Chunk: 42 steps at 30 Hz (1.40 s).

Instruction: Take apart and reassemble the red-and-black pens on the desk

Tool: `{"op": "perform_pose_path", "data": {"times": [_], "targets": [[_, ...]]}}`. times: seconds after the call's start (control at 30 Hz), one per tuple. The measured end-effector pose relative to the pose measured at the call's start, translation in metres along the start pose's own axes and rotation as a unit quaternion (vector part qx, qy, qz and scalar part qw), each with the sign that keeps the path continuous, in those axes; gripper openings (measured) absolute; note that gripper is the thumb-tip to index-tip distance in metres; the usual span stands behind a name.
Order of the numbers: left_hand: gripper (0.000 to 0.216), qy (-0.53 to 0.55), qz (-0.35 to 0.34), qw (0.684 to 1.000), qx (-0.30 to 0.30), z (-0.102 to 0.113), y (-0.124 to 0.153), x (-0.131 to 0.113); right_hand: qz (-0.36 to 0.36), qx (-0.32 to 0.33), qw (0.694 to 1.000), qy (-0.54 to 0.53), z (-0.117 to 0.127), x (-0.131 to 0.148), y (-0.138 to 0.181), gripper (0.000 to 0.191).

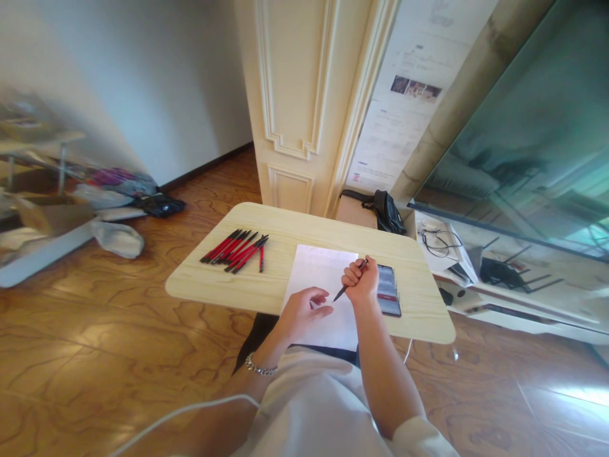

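From the head camera, the right hand (361,280) covers the middle of the pen (351,280), so only its dark tip and its top end show. The phone (387,290) is partly hidden behind that hand, near the desk's right edge. The pen is thin and dark with some red. The right hand is curled tight around it, tip over the white paper (323,285), which hangs over the front edge of the desk (214,279). The left hand (302,311) rests loose on the paper, holding nothing. More red and black pens (236,249) lie near the left edge.

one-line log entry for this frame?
right hand: grips pen over paper | left hand: on paper | spare pens: table left
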<state>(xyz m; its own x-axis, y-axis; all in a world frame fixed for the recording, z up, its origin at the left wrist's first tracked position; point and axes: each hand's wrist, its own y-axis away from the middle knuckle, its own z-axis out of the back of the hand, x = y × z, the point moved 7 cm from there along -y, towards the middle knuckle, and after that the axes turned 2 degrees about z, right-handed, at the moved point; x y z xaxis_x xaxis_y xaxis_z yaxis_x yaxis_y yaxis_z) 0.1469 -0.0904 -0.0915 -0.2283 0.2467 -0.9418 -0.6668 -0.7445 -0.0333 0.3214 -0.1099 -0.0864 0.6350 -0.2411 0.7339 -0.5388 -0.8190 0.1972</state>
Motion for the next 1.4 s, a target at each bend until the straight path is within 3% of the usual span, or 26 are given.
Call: {"op": "perform_pose_path", "data": {"times": [0.23,0.43,0.57,0.7,0.8,0.93,1.1,1.2,1.3,1.4], "targets": [[0.033,0.06,0.028,0.998,0.017,-0.009,0.005,0.008,0.055,-0.017,0.998,-0.017,0.0,0.013,0.001,0.048],[0.045,0.218,0.079,0.971,0.065,-0.039,0.007,0.005,0.175,-0.053,0.982,-0.043,-0.009,0.022,0.016,0.027],[0.043,0.377,0.118,0.919,-0.003,-0.04,-0.001,0.005,0.224,-0.055,0.973,0.014,-0.02,0.015,0.043,0.024],[0.038,0.475,0.119,0.87,-0.057,-0.026,-0.015,0.006,0.206,-0.026,0.969,0.131,-0.019,0.004,0.066,0.02],[0.035,0.499,0.107,0.857,-0.074,-0.014,-0.026,0.006,0.164,0.006,0.952,0.259,-0.01,0.0,0.077,0.023],[0.028,0.486,0.089,0.869,-0.028,-0.011,-0.034,-0.001,0.093,0.076,0.94,0.32,-0.002,-0.004,0.079,0.026],[0.03,0.435,0.064,0.897,0.037,-0.023,-0.039,-0.015,0.044,0.066,0.94,0.331,0.006,-0.002,0.064,0.026],[0.034,0.389,0.044,0.918,0.057,-0.027,-0.044,-0.019,0.023,0.099,0.93,0.353,0.002,0.001,0.057,0.027],[0.039,0.257,0.007,0.965,0.058,-0.02,-0.048,-0.018,0.031,0.138,0.911,0.387,0.0,0.012,0.045,0.03],[0.038,0.027,-0.057,0.998,0.014,-0.005,-0.045,-0.013,0.066,0.099,0.883,0.453,0.013,0.036,0.011,0.03]]}}
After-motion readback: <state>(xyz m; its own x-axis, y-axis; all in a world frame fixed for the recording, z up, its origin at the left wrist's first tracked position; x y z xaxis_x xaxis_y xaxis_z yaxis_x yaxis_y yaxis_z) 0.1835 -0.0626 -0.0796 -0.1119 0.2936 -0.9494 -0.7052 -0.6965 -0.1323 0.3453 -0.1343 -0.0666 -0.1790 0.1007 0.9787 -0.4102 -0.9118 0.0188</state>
